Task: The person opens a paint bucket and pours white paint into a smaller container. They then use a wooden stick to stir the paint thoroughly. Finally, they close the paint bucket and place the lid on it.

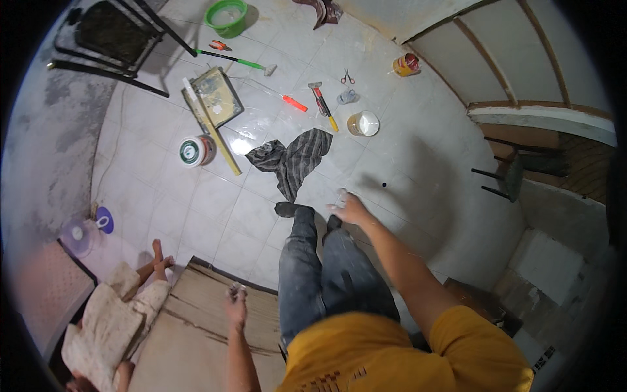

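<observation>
The floor [405, 170] is made of pale square tiles with a wet shine near the middle, and grey rough walls close the room at the left of the frame. The person stands in dusty grey jeans and a yellow shirt, seen from above at the lower centre.

The right hand [349, 208] reaches forward over the tiles near the centre of the frame, fingers loosely spread, and it holds nothing that I can see. The left hand [236, 302] hangs lower, at the lower centre-left, above flattened cardboard [196, 326]; its fingers are curled around something small, but I cannot tell what it is. The two hands are well apart.

Just above the right hand lies a dark striped cloth [294, 157], crumpled on the tiles. Further up there are a white bowl [363, 123], a scraper with red handle [321, 98], scissors [347, 77] and a red screwdriver [294, 102]. At the upper left a paint tray [217, 95] lies beside a long yellow ruler [219, 140] and a white tub [194, 151]. A green bucket [226, 16] stands at the top edge.

At the lower left another person in pale clothes [111, 326] lies on the floor.
</observation>
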`<state>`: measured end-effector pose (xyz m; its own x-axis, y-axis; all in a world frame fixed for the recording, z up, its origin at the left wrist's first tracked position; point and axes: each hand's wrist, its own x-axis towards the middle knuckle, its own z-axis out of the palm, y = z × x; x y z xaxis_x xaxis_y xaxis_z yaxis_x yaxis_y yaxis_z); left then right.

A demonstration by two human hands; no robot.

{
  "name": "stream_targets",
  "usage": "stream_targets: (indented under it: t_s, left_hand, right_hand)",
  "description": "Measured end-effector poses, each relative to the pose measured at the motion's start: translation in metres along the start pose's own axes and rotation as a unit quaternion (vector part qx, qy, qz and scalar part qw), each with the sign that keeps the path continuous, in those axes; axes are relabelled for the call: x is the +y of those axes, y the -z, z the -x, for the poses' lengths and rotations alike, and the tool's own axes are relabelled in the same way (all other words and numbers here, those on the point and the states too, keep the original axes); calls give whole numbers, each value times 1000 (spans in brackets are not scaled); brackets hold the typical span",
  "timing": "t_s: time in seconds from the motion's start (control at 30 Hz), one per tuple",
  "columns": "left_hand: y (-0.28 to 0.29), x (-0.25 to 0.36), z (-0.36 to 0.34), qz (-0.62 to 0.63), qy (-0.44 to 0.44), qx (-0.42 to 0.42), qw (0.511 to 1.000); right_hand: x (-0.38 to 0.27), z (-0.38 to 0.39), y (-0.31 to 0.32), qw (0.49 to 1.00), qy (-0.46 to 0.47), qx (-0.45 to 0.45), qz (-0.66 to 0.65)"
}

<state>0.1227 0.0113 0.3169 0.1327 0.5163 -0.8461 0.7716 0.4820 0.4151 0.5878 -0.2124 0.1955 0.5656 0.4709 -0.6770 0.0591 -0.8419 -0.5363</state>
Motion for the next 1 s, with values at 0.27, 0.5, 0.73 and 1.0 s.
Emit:
stream_targets:
  t_s: [0.27, 0.5, 0.73, 1.0]
  left_hand:
    - [-278, -40, -119, -352, -112, -31, 929]
    - [-298, -15, -173, -455, -156, 103, 871]
    - [-307, -73, -191, -424, -246, 255, 833]
    - [-329, -106, -189, -328, -225, 358, 845]
  right_hand:
    - [64, -393, -242, 988, 22, -12, 155]
    - [347, -396, -333, 909, 298, 65, 284]
    - [514, -223, -282, 972, 42, 168, 156]
    - [447, -427, -337, 937, 74, 311, 141]
